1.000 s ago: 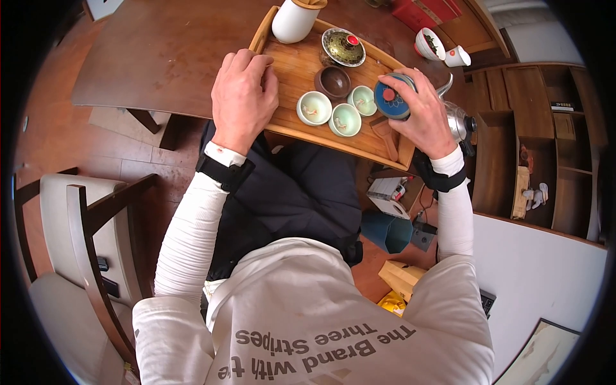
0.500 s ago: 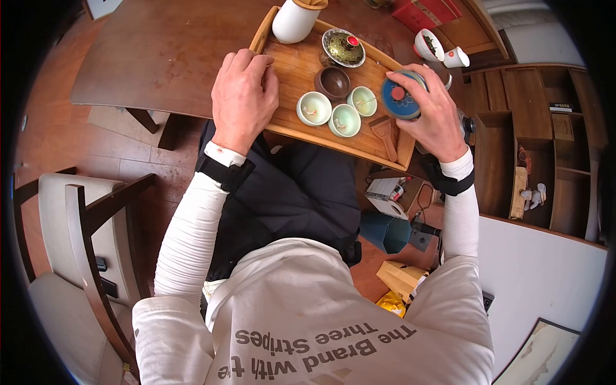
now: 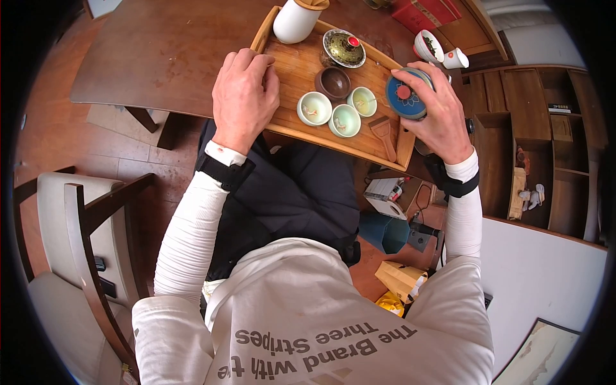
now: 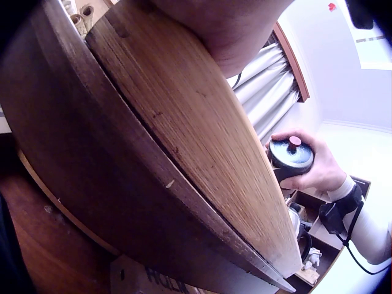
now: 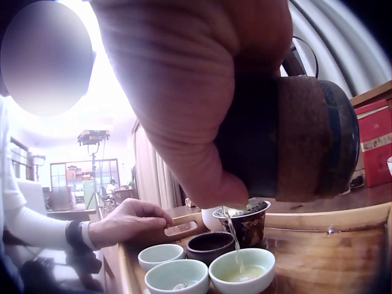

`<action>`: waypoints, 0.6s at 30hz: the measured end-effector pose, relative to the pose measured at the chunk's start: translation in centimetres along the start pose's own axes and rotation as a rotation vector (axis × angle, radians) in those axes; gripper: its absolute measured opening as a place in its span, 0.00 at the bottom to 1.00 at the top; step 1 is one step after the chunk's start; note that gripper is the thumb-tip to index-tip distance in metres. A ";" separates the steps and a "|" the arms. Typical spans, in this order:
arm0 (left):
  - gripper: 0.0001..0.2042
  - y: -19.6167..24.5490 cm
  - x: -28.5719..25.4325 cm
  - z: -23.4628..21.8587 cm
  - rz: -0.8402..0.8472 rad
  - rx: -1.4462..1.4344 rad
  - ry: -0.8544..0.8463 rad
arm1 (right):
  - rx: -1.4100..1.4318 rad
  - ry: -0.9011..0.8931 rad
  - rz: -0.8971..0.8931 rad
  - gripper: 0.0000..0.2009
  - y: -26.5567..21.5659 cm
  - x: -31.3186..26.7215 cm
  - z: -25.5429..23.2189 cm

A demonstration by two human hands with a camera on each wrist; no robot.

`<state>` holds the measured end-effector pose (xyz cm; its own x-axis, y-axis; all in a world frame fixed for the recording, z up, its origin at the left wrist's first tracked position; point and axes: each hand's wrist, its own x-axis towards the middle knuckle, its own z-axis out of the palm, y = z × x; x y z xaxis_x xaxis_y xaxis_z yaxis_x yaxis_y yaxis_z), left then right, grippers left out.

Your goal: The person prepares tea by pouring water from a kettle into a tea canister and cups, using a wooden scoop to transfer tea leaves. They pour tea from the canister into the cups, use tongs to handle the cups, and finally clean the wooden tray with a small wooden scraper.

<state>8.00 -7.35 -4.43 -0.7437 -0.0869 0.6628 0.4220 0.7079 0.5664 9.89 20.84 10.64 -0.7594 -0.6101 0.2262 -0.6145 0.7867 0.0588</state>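
My right hand (image 3: 439,112) grips a round blue teapot (image 5: 306,138) with a flower-patterned lid and a red knob. The pot is tilted, and a thin stream (image 5: 231,228) falls into a pale green cup (image 5: 245,286), where yellowish tea shows. Two similar cups, one on the left (image 3: 314,108) and one in the middle (image 3: 345,120), stand beside it, near a dark brown cup (image 3: 333,83). On the left rim of the wooden tray (image 3: 292,64) rests my left hand (image 3: 245,99), fingers loosely bent beside the handle slot.
A patterned lidded bowl (image 3: 344,48) and a white canister (image 3: 296,20) stand at the tray's back. A wooden scraper-like tool (image 3: 384,136) lies near its right end. Beyond it are a white bowl of leaves (image 3: 428,46), a white cup (image 3: 455,58) and a red box (image 3: 420,13).
My right hand has moved slightly right with the teapot, tilting it. A stream now runs into the right green cup, whose tea looks yellower. The left hand stays put.
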 end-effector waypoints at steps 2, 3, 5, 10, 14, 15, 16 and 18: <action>0.05 0.0 0.0 0.0 -0.001 0.001 -0.001 | 0.000 -0.003 -0.002 0.34 0.0 0.0 0.0; 0.05 0.0 0.0 0.0 -0.001 0.003 -0.002 | 0.000 -0.003 -0.003 0.34 0.0 0.1 0.0; 0.05 0.1 0.0 -0.1 -0.003 0.004 -0.004 | -0.002 -0.004 -0.005 0.34 0.2 0.0 0.1; 0.05 0.1 0.0 -0.1 -0.004 0.005 -0.005 | 0.011 -0.017 0.000 0.35 0.2 -0.2 0.5; 0.05 0.1 0.0 -0.1 -0.005 0.003 -0.005 | 0.025 -0.037 0.003 0.35 0.2 -0.3 0.9; 0.05 0.0 0.0 -0.1 -0.004 0.001 -0.005 | 0.025 -0.036 0.003 0.35 0.2 -0.3 0.9; 0.05 0.0 0.0 0.0 -0.004 0.001 -0.005 | 0.021 -0.035 0.001 0.35 0.2 -0.2 1.0; 0.04 0.0 -0.1 0.0 -0.004 0.001 -0.003 | 0.015 -0.034 0.000 0.35 0.1 -0.2 1.0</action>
<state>8.06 -7.35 -4.45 -0.7470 -0.0875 0.6590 0.4187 0.7081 0.5686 9.77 21.00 9.66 -0.7658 -0.6133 0.1931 -0.6178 0.7851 0.0437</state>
